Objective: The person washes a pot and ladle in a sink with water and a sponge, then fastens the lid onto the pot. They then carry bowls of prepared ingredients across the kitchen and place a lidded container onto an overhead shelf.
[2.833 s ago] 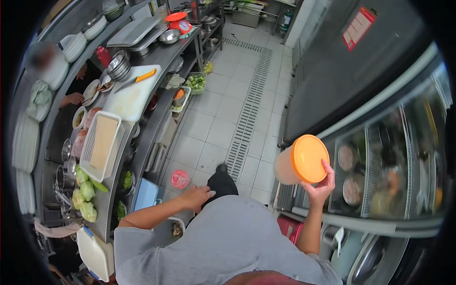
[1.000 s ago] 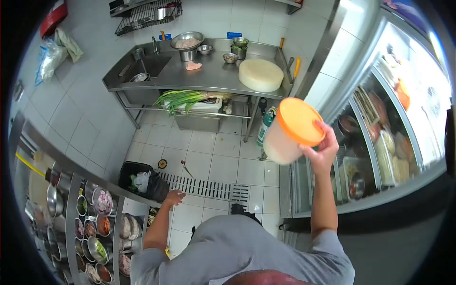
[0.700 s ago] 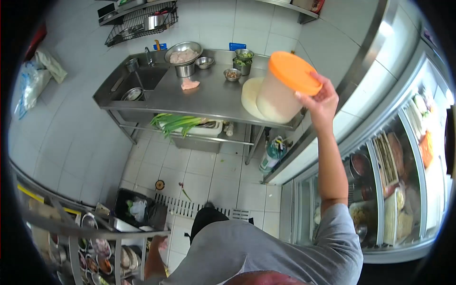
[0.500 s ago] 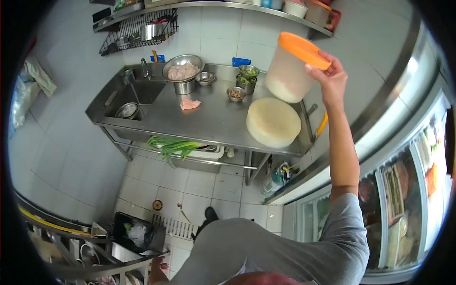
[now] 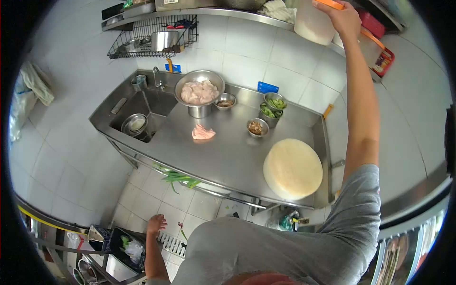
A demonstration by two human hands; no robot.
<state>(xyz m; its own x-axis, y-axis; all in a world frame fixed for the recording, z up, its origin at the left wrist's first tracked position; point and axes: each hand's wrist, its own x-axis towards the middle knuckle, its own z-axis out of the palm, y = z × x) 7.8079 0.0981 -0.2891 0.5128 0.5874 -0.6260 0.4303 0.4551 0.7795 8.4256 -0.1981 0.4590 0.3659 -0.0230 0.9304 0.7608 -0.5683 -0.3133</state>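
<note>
My right hand [image 5: 343, 20] is raised high at the upper right, its fingers closed over the orange lid of a translucent plastic container [image 5: 314, 23]. The container overlaps the edge of the wall shelf [image 5: 247, 13] in this view; its top runs out of the picture. My left hand [image 5: 156, 223] hangs low at my side, loosely open and holding nothing, with the bin near it. Below my right arm, a thick round chopping block [image 5: 293, 168] lies on the steel counter [image 5: 228, 154].
A bowl of raw pale meat [image 5: 198, 92] rests on a pot, with one loose piece [image 5: 203, 132] in front. Small bowls of greens [image 5: 271, 111] and brown pieces [image 5: 257, 127] stand mid-counter. The sink [image 5: 154, 111] is at left, a black bin [image 5: 128, 249] lower left.
My right hand has lifted the container from above the chopping block up to the shelf. My left hand has come further into view, and the camera view has tilted up.
</note>
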